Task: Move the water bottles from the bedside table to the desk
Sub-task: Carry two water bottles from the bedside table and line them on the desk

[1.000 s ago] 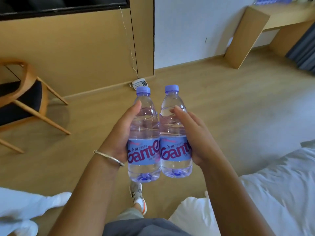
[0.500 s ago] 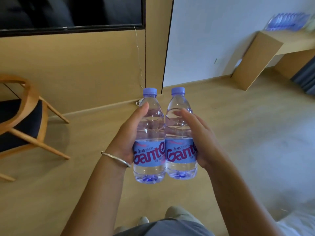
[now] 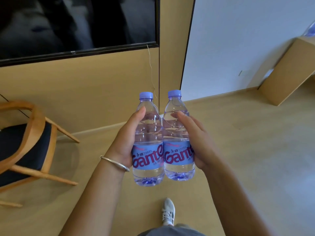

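Desk (image 3: 288,72) nearer; ribbed bottles (image 3: 163,133) upright.

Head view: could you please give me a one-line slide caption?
Left hand and right hand carry two capped bottles side by side above the floor.

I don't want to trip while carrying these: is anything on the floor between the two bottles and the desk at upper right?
Nothing visible: bare wooden floor lies between the clear blue-capped water bottles and light wooden desk.

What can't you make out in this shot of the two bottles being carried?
- Desk, head view: top cut off by right edge; blue items there blurred.
- Left hand and right hand: fingers behind left bottle and right bottle mostly hidden.
- Small label print: illegible.
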